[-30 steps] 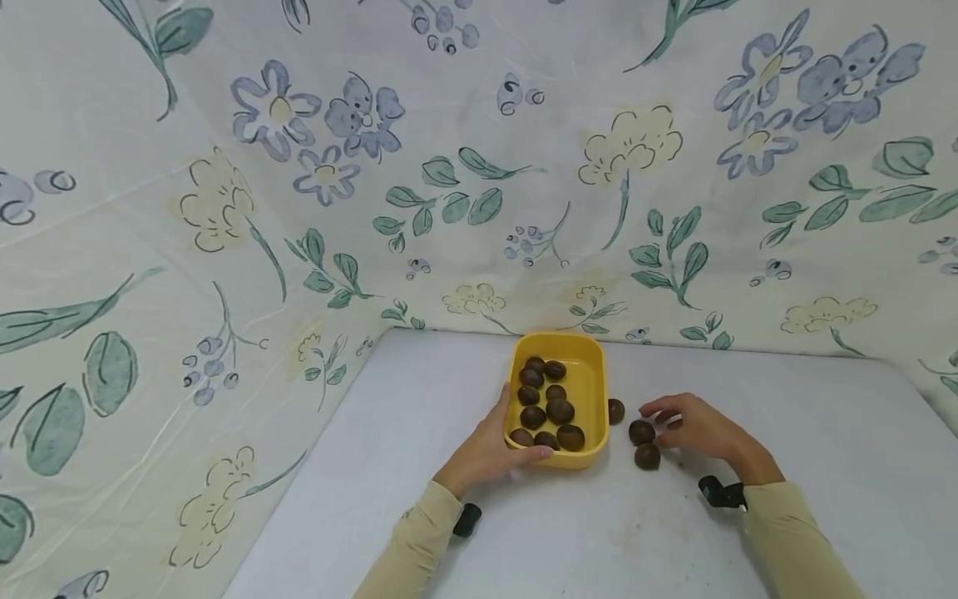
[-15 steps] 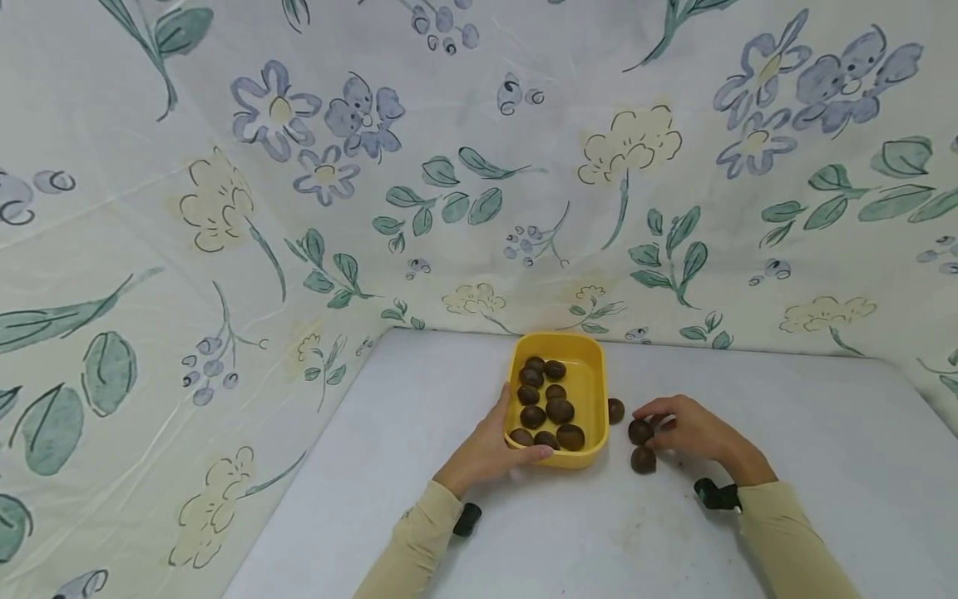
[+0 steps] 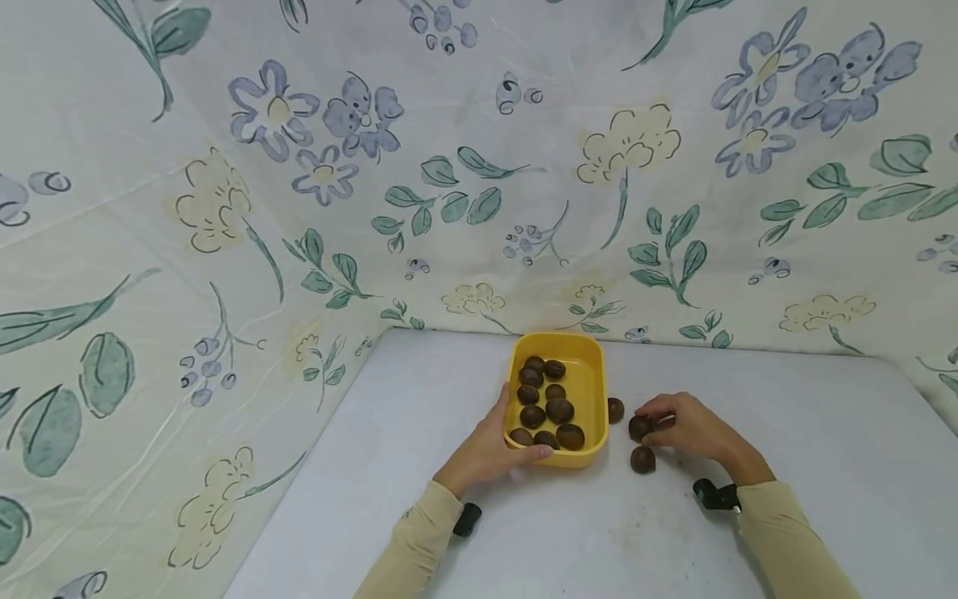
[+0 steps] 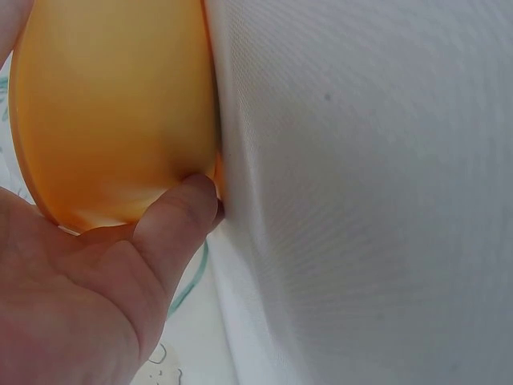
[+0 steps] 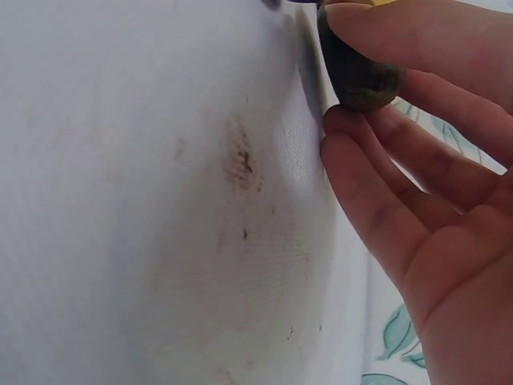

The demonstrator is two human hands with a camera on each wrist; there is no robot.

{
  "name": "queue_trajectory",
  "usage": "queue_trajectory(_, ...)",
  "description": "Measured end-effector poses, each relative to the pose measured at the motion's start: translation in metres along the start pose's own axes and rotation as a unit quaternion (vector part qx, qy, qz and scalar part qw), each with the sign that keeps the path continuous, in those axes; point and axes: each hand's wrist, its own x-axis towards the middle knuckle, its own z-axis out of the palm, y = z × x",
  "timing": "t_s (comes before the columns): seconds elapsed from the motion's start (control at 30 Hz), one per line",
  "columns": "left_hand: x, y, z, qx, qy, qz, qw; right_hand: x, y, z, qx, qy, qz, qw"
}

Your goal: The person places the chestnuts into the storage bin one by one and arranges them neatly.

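Note:
In the head view a yellow plastic box (image 3: 601, 374) holds several chestnuts (image 3: 560, 409), mostly along its left side and near end. My left hand (image 3: 490, 445) grips the near left corner, thumb over the front rim; the left wrist view has the fingers (image 4: 172, 224) against the yellow wall. To the right of the box my right hand (image 3: 692, 428) pinches a brown chestnut (image 5: 357, 68) between thumb and fingertips, low by the tabletop. One loose chestnut (image 3: 643, 460) lies just in front of it, and another chestnut (image 3: 615, 410) sits beside the box's right wall.
The white tabletop (image 3: 748, 549) has brown smudges and small crumbs (image 5: 240, 160) near the right hand. A cloth (image 3: 524, 125) with a floral print hangs behind and to the left. Each wrist wears a black camera (image 3: 716, 495).
My right hand has moved slightly left and its fingers have closed on the farther chestnut. The nearer chestnut has shifted a little, opening a gap between the two. Left hand and box stay put.

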Motion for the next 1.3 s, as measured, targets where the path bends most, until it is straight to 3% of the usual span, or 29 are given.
queue_trajectory(0.53, -0.002, 0.001, -0.003, -0.003, 0.001, -0.003, 1.0000, 0.000, -0.004, -0.004, 0.044, 0.054, -0.006, 0.998)
queue_trajectory(0.97, -0.002, 0.000, -0.001, 0.004, -0.003, -0.011, 0.9999, 0.002, -0.016, -0.007, 0.063, 0.091, 0.014, 0.994)
queue_trajectory(1.3, -0.004, 0.000, -0.001, 0.013, -0.002, -0.010, 0.9999, 0.014, -0.023, -0.007, 0.070, 0.096, 0.015, 0.993)
